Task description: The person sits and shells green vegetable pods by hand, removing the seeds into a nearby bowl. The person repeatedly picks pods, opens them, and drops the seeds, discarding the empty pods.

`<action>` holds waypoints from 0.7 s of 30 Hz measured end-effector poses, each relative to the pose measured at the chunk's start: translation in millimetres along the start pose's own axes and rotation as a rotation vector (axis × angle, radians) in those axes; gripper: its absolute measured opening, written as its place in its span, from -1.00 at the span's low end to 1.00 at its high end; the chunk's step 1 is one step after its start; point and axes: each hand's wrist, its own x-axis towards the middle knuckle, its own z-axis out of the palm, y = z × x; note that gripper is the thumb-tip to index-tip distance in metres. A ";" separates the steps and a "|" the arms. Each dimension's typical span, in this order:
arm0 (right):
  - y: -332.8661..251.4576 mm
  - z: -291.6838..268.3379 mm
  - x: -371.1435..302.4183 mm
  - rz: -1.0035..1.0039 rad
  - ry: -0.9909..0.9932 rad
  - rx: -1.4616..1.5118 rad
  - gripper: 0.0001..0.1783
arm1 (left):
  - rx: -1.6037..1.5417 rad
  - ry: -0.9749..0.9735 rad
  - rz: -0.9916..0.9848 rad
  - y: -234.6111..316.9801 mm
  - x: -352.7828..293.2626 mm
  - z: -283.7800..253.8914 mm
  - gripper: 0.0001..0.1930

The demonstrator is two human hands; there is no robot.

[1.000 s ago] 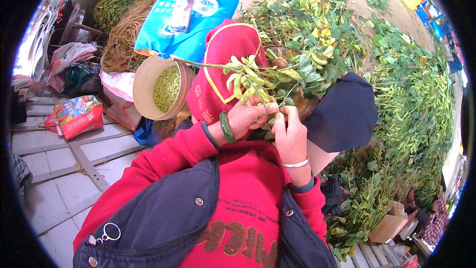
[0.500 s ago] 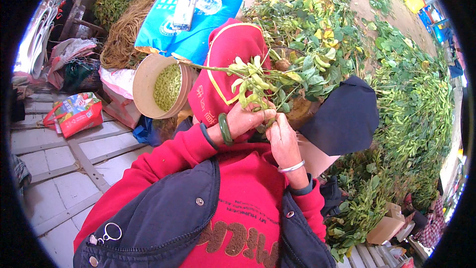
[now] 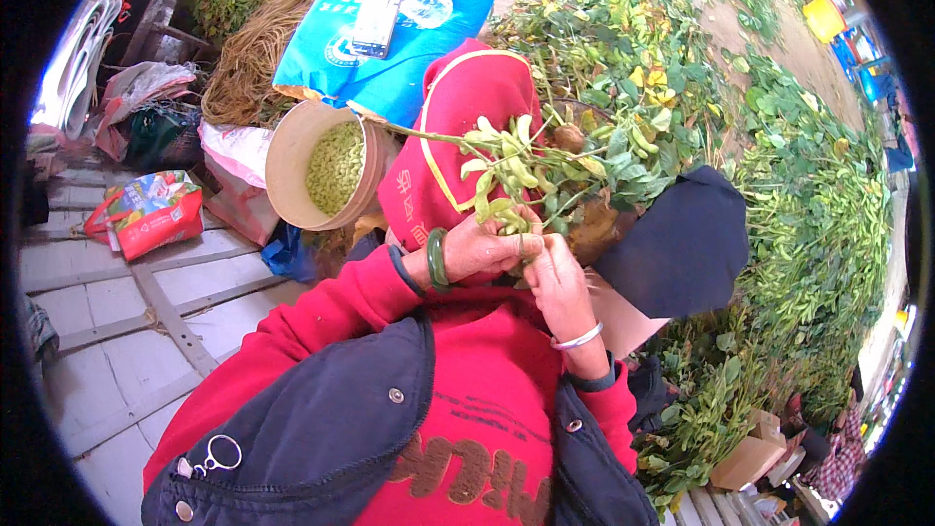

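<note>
Over my lap, my left hand [image 3: 487,245], with a green bangle at its wrist, is closed on a stalk of green soybean pods [image 3: 511,161]. The stalk's bare stem sticks out to the left, towards the bucket. My right hand [image 3: 563,287], wearing a silver bracelet, meets the left one with thumb and fingers pinched together; what lies between those fingertips is too small to make out. Just left of the stem, a beige bucket [image 3: 284,166] stands tilted in view, part filled with shelled green beans [image 3: 336,170]. My lap is covered by a red cloth [image 3: 482,88] with yellow trim.
A phone [image 3: 380,15] lies on a blue sack [image 3: 443,34] ahead. Heaped soybean plants [image 3: 808,234] spread along the right. Dry straw [image 3: 248,58] is beyond the bucket; a red shopping bag [image 3: 161,217] sits on pale floor tiles at left. Cardboard boxes [image 3: 748,463] stand at lower right.
The view has shifted slightly, so the surroundings sit a little further right. Both hands stay together at the stalk, with only a small change in the fingers.
</note>
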 end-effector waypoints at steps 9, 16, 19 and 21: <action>-20.0 2.7 2.2 -0.033 0.080 -0.145 -0.83 | -0.279 0.005 -0.128 12.7 -9.3 -6.8 -0.72; -29.4 -1.8 3.2 -0.027 0.092 -0.001 -0.84 | -0.147 0.384 0.111 37.4 -53.0 -56.0 -0.80; -30.4 -1.9 4.3 -0.031 0.090 -0.006 -0.83 | -0.290 0.796 0.275 51.7 -77.2 -115.8 -0.79; -30.2 -1.9 4.1 -0.027 0.086 -0.003 -0.83 | -0.271 0.757 0.561 55.8 -91.3 -168.8 -0.61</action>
